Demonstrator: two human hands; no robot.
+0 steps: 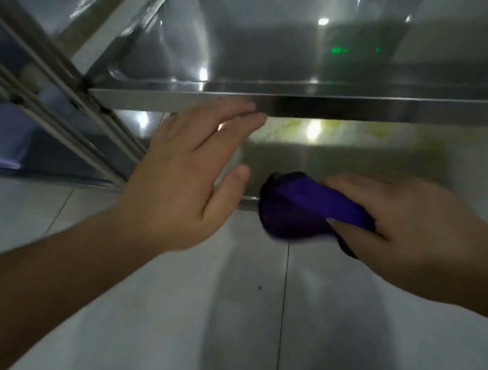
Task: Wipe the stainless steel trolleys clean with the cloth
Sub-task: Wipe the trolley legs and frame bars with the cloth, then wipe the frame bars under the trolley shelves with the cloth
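Note:
A stainless steel trolley (352, 108) fills the upper half of the view, with an upper shelf rim running across and a lower shelf (350, 161) beneath it. My left hand (187, 176) is open, fingers straight, its fingertips at the front rim of the upper shelf. My right hand (397, 225) grips a bunched purple cloth (300, 209), which sits at the front edge of the lower shelf. The picture is blurred around the right hand.
The trolley's slanted frame bars (59, 98) cross the upper left. Pale floor tiles (176, 307) spread below the hands. Reflected ceiling lights and a green glow show on the upper shelf. Yellowish patches show at the back of the lower shelf.

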